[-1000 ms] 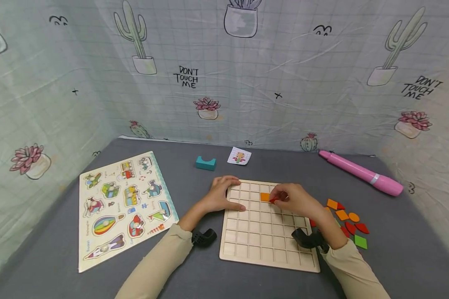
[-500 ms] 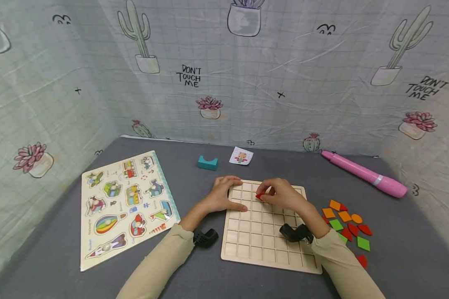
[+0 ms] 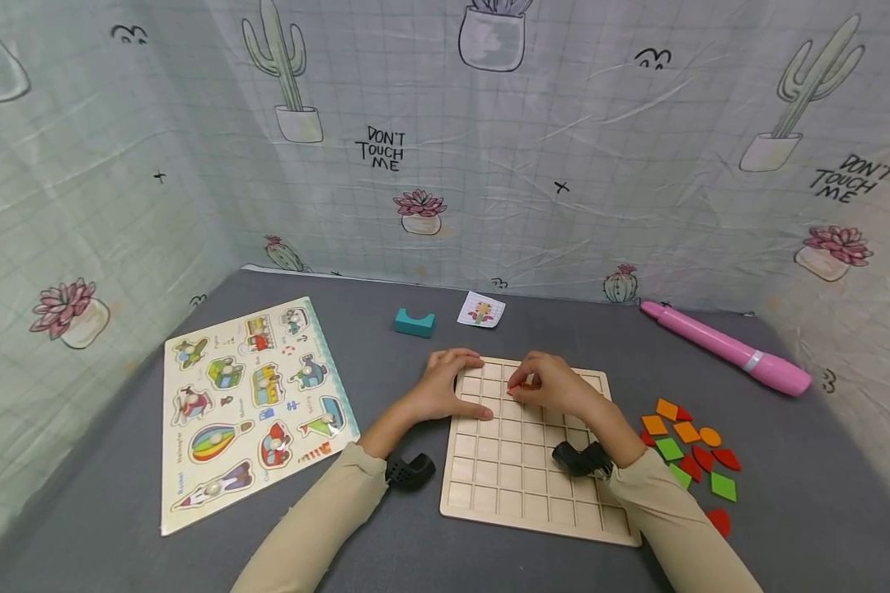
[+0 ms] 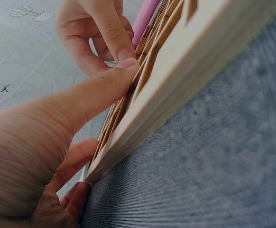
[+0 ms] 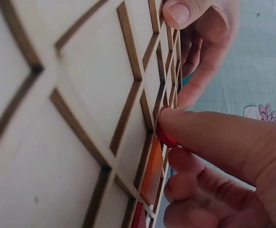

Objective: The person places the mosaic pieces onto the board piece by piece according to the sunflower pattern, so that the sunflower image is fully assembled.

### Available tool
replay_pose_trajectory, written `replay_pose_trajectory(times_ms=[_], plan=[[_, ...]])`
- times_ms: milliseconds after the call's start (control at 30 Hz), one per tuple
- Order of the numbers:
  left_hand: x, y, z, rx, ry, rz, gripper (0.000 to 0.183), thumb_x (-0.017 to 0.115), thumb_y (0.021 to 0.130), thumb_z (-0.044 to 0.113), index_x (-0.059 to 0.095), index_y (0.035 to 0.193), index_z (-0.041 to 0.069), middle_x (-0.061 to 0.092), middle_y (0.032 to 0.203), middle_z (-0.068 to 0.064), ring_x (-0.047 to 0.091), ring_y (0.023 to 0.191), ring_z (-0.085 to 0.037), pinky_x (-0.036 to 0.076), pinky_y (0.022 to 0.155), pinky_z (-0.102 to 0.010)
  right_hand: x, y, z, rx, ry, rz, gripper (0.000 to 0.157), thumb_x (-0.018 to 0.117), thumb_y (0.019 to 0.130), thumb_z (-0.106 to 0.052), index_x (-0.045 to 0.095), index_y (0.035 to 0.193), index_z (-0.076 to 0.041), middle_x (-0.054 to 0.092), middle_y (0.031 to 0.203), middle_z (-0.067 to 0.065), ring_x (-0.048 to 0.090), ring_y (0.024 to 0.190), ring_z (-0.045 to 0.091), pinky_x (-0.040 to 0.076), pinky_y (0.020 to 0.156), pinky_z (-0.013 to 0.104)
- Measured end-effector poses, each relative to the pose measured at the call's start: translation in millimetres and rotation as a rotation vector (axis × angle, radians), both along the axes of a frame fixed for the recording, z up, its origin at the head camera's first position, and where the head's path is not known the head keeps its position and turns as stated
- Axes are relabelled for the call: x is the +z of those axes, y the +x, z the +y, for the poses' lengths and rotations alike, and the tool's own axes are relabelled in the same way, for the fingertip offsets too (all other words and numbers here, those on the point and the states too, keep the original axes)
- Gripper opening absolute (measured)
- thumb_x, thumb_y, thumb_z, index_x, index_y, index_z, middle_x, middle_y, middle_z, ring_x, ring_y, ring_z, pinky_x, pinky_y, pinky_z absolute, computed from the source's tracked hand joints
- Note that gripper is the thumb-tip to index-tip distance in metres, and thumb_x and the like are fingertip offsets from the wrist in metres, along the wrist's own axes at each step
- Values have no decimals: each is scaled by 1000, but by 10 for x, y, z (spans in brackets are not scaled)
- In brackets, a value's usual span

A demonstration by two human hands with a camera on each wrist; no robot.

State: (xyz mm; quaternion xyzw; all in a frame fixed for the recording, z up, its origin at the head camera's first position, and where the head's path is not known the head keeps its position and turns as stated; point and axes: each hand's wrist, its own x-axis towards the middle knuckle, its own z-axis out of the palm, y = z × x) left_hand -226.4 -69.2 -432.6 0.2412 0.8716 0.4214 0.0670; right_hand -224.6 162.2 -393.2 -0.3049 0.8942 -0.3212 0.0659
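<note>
In the middle of the table lies a square wooden grid board [image 3: 515, 469] with raised ribs. My left hand [image 3: 441, 387] grips its far left corner, thumb [image 4: 105, 85] on top and fingers around the edge. Over the board's far rows my right hand [image 3: 552, 385] pinches a small red piece [image 5: 165, 133] between thumb and fingers, down at a cell. Beside it, in the right wrist view, an orange square [image 5: 152, 171] sits in a cell, and part of another red piece [image 5: 139, 216] shows farther along. In the head view my right hand mostly covers these pieces.
Several red, orange and green pieces lie right of the board, including a green one [image 3: 723, 486]. A picture puzzle [image 3: 245, 478] lies at left. Behind are a teal block [image 3: 415, 324], a pattern card [image 3: 480, 310] and a pink pen-shaped object [image 3: 727, 346].
My right hand has moved left along the board with the red piece, past the orange square, and lowered it to a cell. My left hand stays at the corner.
</note>
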Motion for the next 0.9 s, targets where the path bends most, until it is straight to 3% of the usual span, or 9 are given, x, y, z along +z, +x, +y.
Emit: replay_pose_trajectory(times_ms=[900], plan=[[36, 28, 5, -4, 1, -26, 75, 87, 72, 28, 55, 135, 5, 41, 146, -11, 24, 133, -32, 29, 106, -51, 13, 32, 16, 23, 30, -25, 14, 69, 86, 0, 71, 100, 2, 64, 96, 12, 55, 73, 16, 45, 66, 27]])
